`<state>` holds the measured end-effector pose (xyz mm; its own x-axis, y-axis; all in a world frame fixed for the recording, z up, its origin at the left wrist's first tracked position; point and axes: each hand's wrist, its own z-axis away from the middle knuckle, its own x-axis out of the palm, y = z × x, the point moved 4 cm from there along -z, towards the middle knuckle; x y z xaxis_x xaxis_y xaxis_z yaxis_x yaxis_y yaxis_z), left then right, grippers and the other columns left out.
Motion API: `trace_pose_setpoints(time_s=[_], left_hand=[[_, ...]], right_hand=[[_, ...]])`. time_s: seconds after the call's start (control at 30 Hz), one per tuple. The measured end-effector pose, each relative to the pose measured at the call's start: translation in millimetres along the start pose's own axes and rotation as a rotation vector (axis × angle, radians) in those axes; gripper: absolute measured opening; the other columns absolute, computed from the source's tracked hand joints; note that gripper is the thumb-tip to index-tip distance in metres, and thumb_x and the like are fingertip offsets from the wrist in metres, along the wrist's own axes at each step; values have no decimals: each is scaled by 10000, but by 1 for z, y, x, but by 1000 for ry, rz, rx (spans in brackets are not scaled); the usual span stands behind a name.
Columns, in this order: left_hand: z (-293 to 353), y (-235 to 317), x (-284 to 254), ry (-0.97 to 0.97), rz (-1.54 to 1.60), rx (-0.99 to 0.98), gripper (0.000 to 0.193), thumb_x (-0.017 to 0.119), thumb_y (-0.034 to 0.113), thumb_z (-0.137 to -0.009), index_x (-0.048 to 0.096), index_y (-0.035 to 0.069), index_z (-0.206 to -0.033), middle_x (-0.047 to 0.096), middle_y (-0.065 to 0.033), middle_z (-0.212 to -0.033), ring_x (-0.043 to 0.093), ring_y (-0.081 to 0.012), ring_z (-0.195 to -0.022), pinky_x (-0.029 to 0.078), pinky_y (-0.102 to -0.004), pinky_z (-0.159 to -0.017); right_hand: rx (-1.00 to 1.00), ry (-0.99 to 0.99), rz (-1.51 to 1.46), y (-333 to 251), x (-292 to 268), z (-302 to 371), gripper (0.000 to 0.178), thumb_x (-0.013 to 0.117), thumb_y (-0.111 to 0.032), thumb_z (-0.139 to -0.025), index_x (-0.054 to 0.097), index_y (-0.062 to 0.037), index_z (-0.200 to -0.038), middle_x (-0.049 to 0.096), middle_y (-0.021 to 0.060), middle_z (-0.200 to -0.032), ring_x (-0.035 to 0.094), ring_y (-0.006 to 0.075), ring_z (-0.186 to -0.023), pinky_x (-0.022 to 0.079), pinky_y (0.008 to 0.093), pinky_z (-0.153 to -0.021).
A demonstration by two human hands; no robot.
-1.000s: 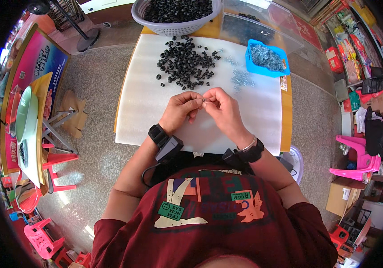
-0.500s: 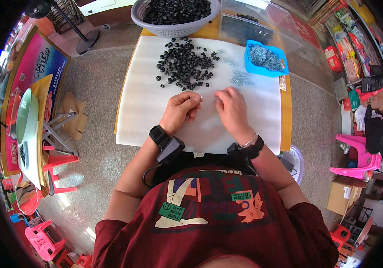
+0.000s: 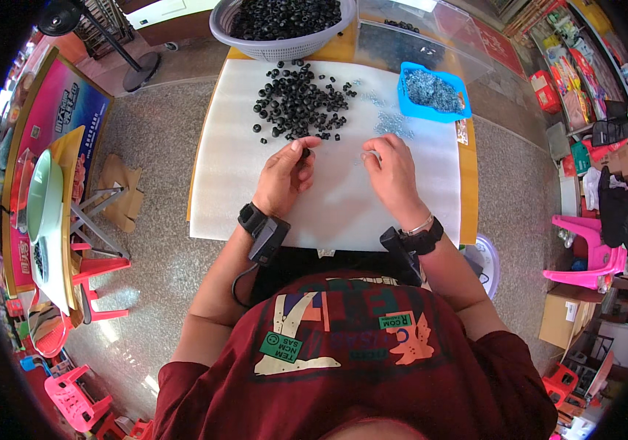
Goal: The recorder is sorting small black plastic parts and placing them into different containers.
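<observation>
Left hand (image 3: 284, 180) pinches one small black ring (image 3: 305, 154) between thumb and forefinger, at the near edge of the loose black pile (image 3: 299, 106) on the white worktop sheet (image 3: 233, 191). Right hand (image 3: 391, 172) rests fingertips-down near scattered small grey bits (image 3: 394, 126), fingers curled; whether it has hold of one cannot be told. Blue tray (image 3: 431, 92) sits far right. Judgement: keep a light pinch and lift clear of neighbouring rings. The rings' shape is too small to make out
</observation>
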<state>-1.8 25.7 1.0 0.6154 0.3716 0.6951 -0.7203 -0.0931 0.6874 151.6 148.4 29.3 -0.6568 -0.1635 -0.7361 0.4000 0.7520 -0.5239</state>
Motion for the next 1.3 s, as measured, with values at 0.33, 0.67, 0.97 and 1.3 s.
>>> trace_pose_setpoints(time_s=[0.33, 0.67, 0.97, 1.3], left_hand=[[-9, 2, -25, -40, 123, 140, 256, 479, 14, -939, 545, 8, -1187, 619, -121, -1034, 593, -132, -792, 531, -278, -745], [-11, 0, -27, -109, 163, 108, 238, 501, 53, -944, 551, 4, -1171, 616, -106, -1028, 602, -128, -809, 535, -260, -754], [-11, -2, -28, -83, 195, 115, 242, 505, 62, -941, 561, 19, -1172, 623, -97, -1002, 603, -126, -797, 529, -272, -744], [-9, 0, -24, -93, 156, 104, 243, 504, 58, -938, 560, 15, -1171, 622, -94, -981, 591, -126, -767, 520, -277, -720]], right_hand=[[-200, -91, -34, -38, 25, -15, 86, 617, -44, -765, 630, -56, -849, 572, 85, -836, 552, 288, -845, 429, 400, -746], [-238, -138, -50, -35, 45, -20, 66, 579, -22, -763, 610, -40, -818, 569, 118, -804, 557, 316, -818, 438, 417, -740], [-176, -187, -206, -30, 43, -18, 78, 572, -8, -759, 619, -32, -817, 571, 135, -810, 561, 337, -814, 456, 431, -732], [-219, -201, -144, -32, 38, -21, 88, 584, -16, -763, 624, -48, -835, 574, 114, -817, 558, 320, -823, 446, 429, -747]])
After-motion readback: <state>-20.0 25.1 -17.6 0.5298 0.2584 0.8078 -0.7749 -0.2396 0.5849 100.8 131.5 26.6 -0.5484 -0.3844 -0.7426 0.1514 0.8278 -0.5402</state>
